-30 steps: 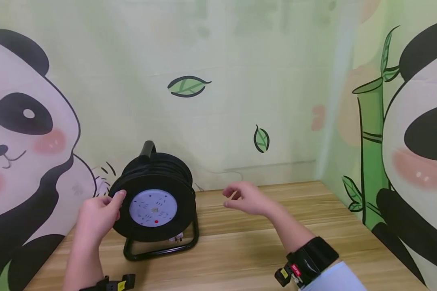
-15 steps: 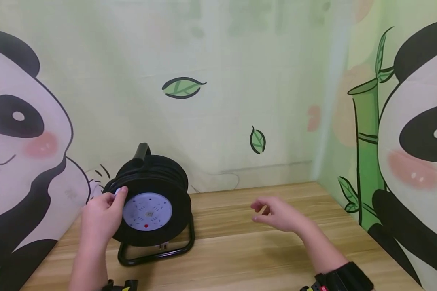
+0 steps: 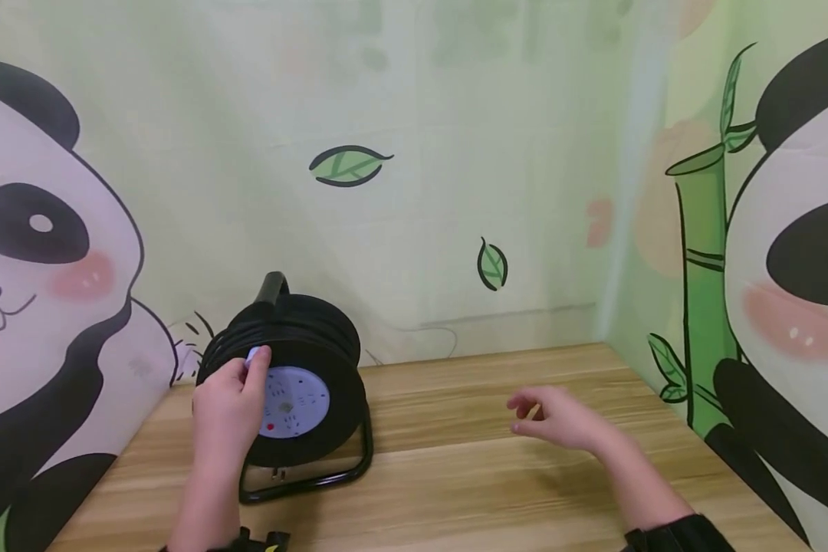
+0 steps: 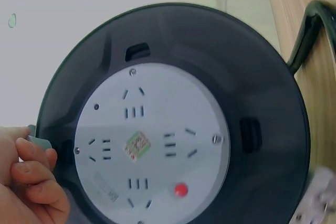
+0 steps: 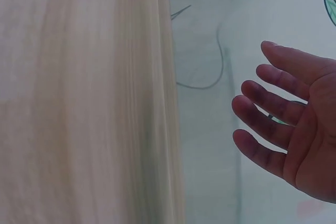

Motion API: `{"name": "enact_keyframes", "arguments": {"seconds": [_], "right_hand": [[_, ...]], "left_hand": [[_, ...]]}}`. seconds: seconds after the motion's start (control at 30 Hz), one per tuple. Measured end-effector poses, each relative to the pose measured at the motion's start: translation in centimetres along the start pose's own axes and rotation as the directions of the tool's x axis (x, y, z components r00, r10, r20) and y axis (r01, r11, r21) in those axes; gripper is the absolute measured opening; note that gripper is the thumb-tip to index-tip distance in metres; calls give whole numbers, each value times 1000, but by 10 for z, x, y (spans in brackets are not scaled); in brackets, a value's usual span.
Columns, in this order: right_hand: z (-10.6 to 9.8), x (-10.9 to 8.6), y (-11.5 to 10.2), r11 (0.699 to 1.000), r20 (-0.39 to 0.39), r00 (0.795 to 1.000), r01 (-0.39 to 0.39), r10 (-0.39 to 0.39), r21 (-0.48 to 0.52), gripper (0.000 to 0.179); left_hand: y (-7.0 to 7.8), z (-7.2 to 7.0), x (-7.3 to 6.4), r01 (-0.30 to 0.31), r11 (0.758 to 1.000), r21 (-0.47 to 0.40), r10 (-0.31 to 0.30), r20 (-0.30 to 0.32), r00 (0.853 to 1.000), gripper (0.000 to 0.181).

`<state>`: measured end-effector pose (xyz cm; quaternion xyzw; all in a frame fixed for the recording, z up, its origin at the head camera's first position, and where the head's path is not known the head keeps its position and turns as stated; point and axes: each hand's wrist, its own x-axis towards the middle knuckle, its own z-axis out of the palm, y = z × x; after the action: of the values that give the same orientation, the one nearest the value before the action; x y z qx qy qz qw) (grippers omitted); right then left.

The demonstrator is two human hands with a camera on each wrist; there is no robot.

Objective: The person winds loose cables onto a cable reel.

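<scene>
A black cable reel stands on the wooden table, with cable wound behind its front disc. Its round white socket panel has several outlets and a red button. My left hand pinches a small pale knob at the disc's upper left edge, and that hand hides part of the panel. In the left wrist view the knob lies between curled fingers. A plug shows at the disc's lower right there. My right hand hovers over the table to the right, holding nothing, fingers loosely bent.
The reel's black tube stand rests on the wooden tabletop, and its carry handle rises at the top. Close behind the table hangs a backdrop printed with pandas and leaves. It continues along the right side.
My left hand has carried the knob up and rightward, and the disc has turned clockwise; red button and plug have shifted left. My right hand has moved right and slightly down, away from the reel.
</scene>
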<state>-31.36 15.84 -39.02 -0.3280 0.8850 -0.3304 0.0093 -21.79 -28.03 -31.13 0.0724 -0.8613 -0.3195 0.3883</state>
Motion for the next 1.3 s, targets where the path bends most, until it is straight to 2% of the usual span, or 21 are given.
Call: {"name": "enact_keyframes", "arguments": {"seconds": [0.23, 0.37, 0.6, 0.83, 0.93, 1.07, 1.3], "right_hand": [[2, -2, 0, 999, 17, 999, -27, 28, -47, 32], [3, -3, -1, 999, 29, 999, -31, 33, -42, 34], [5, -5, -1, 998, 39, 998, -52, 53, -28, 36], [5, -2, -2, 998, 33, 999, -38, 39, -43, 35], [4, -1, -4, 998, 32, 999, -41, 42, -45, 35], [3, -1, -6, 998, 37, 998, -42, 43, -44, 34], [6, -2, -7, 999, 49, 999, -17, 18, -31, 32]], "left_hand": [[10, 14, -5, -10, 999, -41, 10, -2, 1000, 59], [17, 21, -8, -26, 998, -59, 27, 8, 1000, 59], [25, 31, -11, -31, 997, -68, 36, 67, 997, 58], [28, 38, -13, -105, 994, -44, 108, 94, 990, 58], [30, 43, -14, -120, 992, -48, 125, 124, 984, 57], [32, 49, -16, -108, 993, -53, 116, 188, 975, 57], [32, 61, -21, -75, 994, -83, 99, 334, 938, 56]]}}
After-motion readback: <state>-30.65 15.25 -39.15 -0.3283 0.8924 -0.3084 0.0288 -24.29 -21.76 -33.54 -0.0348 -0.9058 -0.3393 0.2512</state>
